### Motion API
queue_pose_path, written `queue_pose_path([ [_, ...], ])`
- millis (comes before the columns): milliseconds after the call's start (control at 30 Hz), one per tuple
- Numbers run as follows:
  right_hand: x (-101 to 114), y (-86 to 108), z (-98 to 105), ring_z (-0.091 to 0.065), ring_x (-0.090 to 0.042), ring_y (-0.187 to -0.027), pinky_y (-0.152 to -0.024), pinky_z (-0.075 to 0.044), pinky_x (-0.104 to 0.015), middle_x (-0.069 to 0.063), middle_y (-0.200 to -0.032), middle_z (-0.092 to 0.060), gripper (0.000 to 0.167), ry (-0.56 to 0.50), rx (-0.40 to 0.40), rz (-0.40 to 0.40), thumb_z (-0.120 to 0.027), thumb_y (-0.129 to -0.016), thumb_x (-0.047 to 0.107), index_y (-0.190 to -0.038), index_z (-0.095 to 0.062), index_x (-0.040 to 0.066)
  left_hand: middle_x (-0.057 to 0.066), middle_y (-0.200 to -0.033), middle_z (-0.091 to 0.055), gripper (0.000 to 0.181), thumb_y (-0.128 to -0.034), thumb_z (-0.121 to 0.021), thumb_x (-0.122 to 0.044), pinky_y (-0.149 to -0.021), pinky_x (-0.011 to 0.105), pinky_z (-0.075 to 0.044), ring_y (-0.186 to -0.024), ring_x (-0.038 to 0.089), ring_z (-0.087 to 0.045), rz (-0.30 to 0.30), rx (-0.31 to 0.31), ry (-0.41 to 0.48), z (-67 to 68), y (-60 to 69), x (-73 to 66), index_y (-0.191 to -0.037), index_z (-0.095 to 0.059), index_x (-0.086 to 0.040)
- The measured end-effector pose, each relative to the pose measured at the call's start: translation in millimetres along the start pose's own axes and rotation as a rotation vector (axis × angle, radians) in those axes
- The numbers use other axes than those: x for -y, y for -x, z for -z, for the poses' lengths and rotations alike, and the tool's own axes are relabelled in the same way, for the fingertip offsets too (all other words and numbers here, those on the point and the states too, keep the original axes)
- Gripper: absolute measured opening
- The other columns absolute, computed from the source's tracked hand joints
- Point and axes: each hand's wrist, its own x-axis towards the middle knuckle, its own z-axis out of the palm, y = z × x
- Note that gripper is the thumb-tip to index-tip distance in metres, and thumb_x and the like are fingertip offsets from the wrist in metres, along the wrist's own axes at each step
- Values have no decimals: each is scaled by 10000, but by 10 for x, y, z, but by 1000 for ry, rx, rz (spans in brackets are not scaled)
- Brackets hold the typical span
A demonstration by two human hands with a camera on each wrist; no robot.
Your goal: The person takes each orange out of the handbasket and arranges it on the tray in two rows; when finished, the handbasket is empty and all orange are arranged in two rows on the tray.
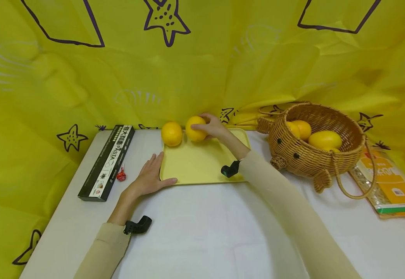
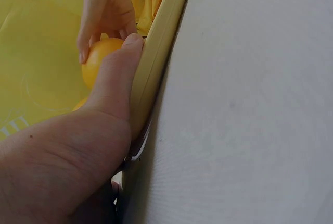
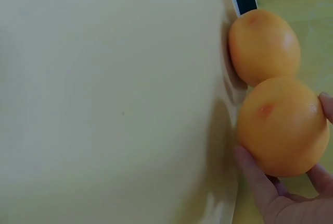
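A pale yellow tray [image 1: 192, 166] lies on the white table. My right hand [image 1: 213, 126] grips an orange [image 1: 194, 129] at the tray's far edge, fingers curled around it. Close to its left, a second orange [image 1: 171, 134] sits at the far left corner. In the right wrist view the held orange [image 3: 281, 127] looks to be against the other orange [image 3: 265, 47]. My left hand [image 1: 150, 176] rests at the tray's near left corner. Its fingers lie straight along the left side, and the thumb [image 2: 117, 73] reaches over the front rim.
On the right stands a wicker basket [image 1: 300, 166] with an animal face, holding several yellow and orange fruits [image 1: 325, 139]. A bagged package [image 1: 390, 186] lies beyond it. Left of the tray are a black-and-white pasta box [image 1: 108, 162] and a small red item [image 1: 121, 175]. Yellow cloth [image 1: 202, 69] hangs behind.
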Motion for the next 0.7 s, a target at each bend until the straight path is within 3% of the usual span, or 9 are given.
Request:
queue_pose_path([
  [233, -23, -28, -101, -575, -292, -1147, -807, -597, -396, -163, -1374, -499, 714, 99, -15, -25, -737, -839, 369, -1454, -425, 183, 235, -1622, -66, 1084, -850, -683, -502, -1227, 564, -43, -1504, 425, -20, 3, -4, -9, -1, 2, -8, -1545, -42, 28],
  [700, -49, -29, -170, -508, -316, -1246, -910, -534, -407, -173, -1437, -445, 791, 55, -44, -21, -717, -862, 365, -1498, -305, 137, 243, -1620, -68, 1091, -847, -680, -513, -1227, 561, -47, -1504, 426, -26, 2, 0, -23, -1, -8, -10, -1543, -42, 33],
])
